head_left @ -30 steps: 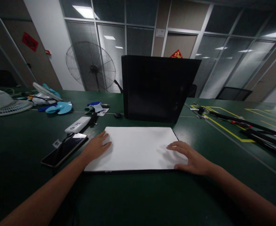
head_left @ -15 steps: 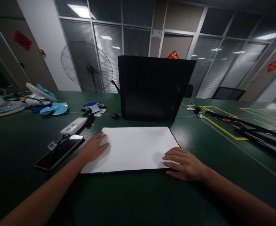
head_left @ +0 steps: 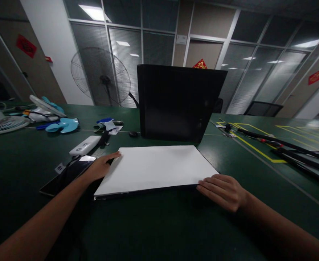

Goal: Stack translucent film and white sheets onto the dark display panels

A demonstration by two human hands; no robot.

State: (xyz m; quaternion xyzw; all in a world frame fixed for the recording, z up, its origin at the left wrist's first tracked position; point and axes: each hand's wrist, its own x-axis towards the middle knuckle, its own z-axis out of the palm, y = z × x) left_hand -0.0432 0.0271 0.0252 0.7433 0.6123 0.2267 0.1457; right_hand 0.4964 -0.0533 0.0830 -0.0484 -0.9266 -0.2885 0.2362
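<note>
A flat white board (head_left: 156, 168) with a dark rim lies in front of me, its near right corner tipped slightly up from the green table. My left hand (head_left: 102, 166) is at the board's left edge, its forefinger along the far left part and the other fingers mostly out of sight at the edge. At the near right corner, my right hand (head_left: 224, 192) grips the board, fingers pressed together over the rim and the thumb hidden. Beyond the board stands a large black panel-like box (head_left: 181, 103).
Left of the board lie a dark phone-like slab (head_left: 64, 177), partly behind my left forearm, and a white remote-like device (head_left: 85, 145). Blue fan blades (head_left: 62, 125) and white fan parts (head_left: 5, 123) sit farther left. Black rods (head_left: 292, 150) lie on the table (head_left: 154, 232) at right.
My left hand has slid outward from the board's top to its left edge. My right hand has closed on the near right corner, which has risen and shifted right.
</note>
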